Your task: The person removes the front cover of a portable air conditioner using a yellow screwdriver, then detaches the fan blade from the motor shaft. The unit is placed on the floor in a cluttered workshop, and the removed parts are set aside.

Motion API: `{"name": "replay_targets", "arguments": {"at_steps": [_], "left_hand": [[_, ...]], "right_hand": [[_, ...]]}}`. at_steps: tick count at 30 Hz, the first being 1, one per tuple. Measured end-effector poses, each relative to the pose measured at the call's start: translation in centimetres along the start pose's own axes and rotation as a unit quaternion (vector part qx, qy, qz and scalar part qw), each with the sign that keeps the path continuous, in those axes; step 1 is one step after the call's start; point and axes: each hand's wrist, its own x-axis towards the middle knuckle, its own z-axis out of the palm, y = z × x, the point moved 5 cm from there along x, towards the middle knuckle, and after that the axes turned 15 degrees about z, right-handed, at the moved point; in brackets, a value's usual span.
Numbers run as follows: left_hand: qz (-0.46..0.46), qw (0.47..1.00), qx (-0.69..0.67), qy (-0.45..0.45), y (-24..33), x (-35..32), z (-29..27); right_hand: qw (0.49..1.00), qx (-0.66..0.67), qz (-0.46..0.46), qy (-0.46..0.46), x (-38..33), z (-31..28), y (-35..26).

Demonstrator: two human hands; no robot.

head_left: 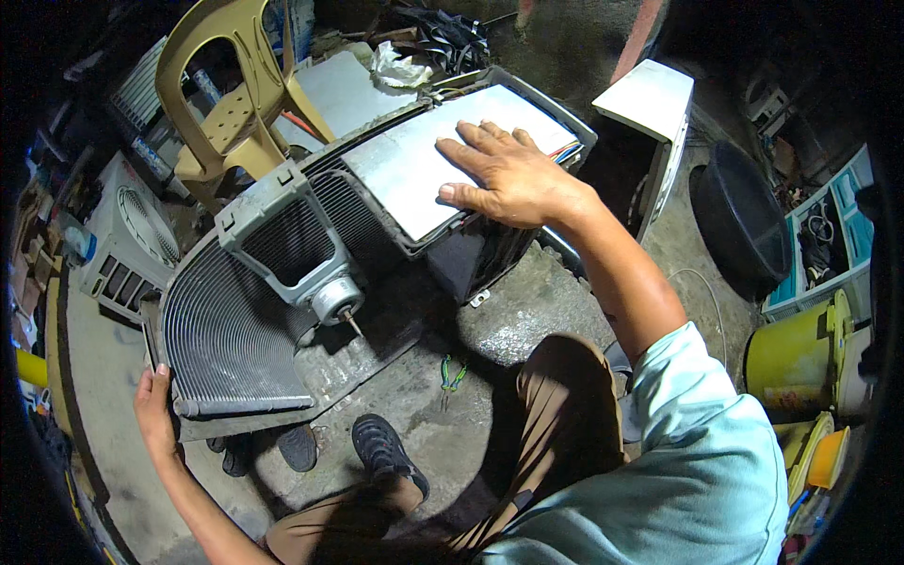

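Observation:
An opened air conditioner outdoor unit stands before me. Its curved finned coil [231, 330] sweeps round the left side, and a grey fan motor [336, 299] with a bare shaft sits on a metal bracket [287, 231] in the middle. My right hand [513, 179] lies flat, fingers spread, on a white metal plate [414, 179] covering the unit's right part. Coloured wires [565, 152] show at that plate's far right edge. At the left end of the coil, my left hand [155, 410] grips the unit's edge; part of its fingers is hidden.
Green-handled pliers [453, 375] lie on the concrete floor near my foot. A tan plastic chair [231, 113] stands behind the unit, another outdoor unit [127, 240] at left. On the right are a white panel [654, 113], a black basin [744, 221] and a yellow bucket [796, 358].

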Motion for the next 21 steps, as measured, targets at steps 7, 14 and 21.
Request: {"name": "replay_targets", "arguments": {"at_steps": [7, 14, 21], "left_hand": [[0.014, 0.999, 0.026, -0.032, 1.0, 0.2, 0.4], [0.005, 0.998, 0.048, -0.03, 0.0, 0.5, -0.2], [0.041, 0.989, 0.143, 0.002, -1.4, 0.8, -1.2]], "right_hand": [[0.999, -0.016, 0.028, -0.034, -0.4, 0.2, 0.3], [0.998, 0.019, 0.036, -0.045, -0.3, 0.1, 0.3], [0.992, 0.032, 0.1, -0.063, -0.9, -0.6, -3.8]]}}
